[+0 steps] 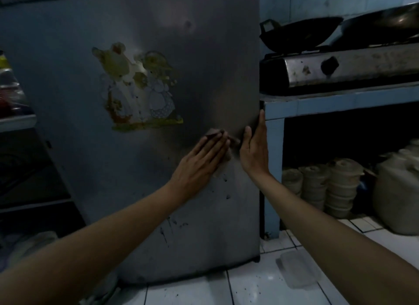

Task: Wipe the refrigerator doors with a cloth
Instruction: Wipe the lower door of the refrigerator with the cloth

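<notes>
A small grey refrigerator door (95, 159) fills the middle of the view, with a worn cartoon sticker (138, 89) on it and dark specks lower down. My left hand (199, 161) lies flat on the door near its right edge, pressing a pale cloth (223, 166) against the metal; the cloth shows only at my fingertips and beside my palm. My right hand (255, 150) rests flat and upright along the door's right edge, fingers straight, thumb on the door face, holding nothing.
To the right, a blue tiled counter (317, 105) carries a gas stove (353, 68) and two black woks (301, 32). Below it sit stacked containers (328, 186) and a sack (399, 195). A clear lid (299, 268) lies on the white tiled floor. Shelves stand at the left.
</notes>
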